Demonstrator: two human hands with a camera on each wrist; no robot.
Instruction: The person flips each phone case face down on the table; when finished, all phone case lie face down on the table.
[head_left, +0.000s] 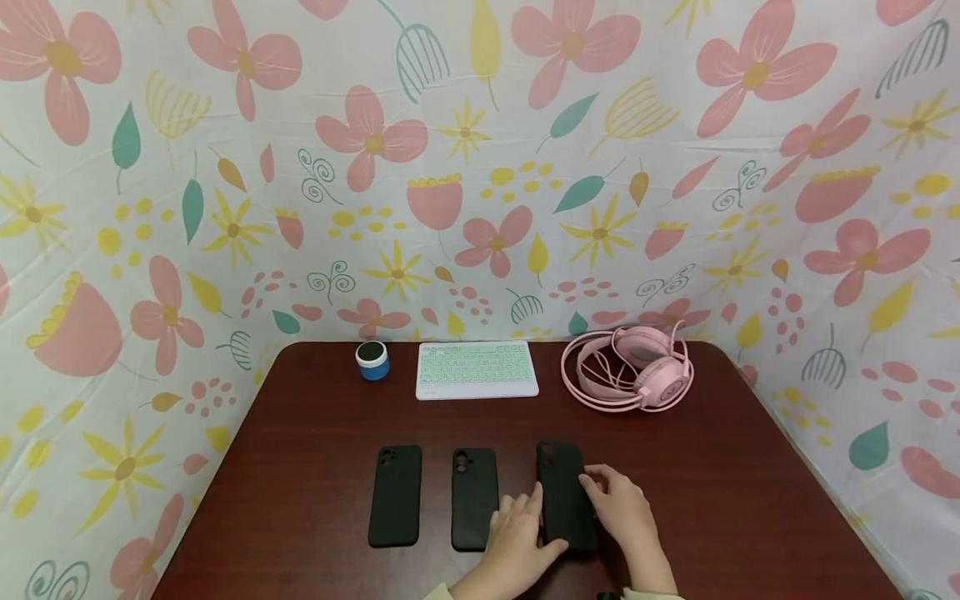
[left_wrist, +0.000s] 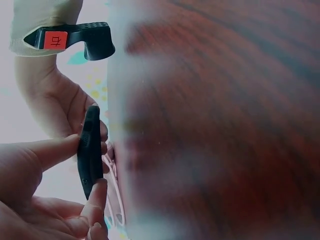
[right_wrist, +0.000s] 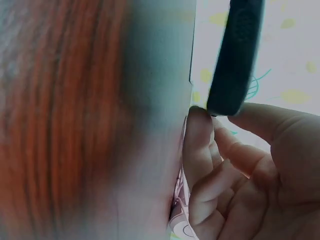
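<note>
Head view: the right-hand phone case (head_left: 566, 496) is gripped by both hands' fingers (head_left: 600, 483); two other cases (head_left: 396, 495) are seen left, a keyboard (head_left: 477, 369) above.

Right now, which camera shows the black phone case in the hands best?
The head view: the phone case shows whole on the table, between the left hand and right hand. The left wrist view shows only its thin edge; the right wrist view shows one end, close up.
</note>
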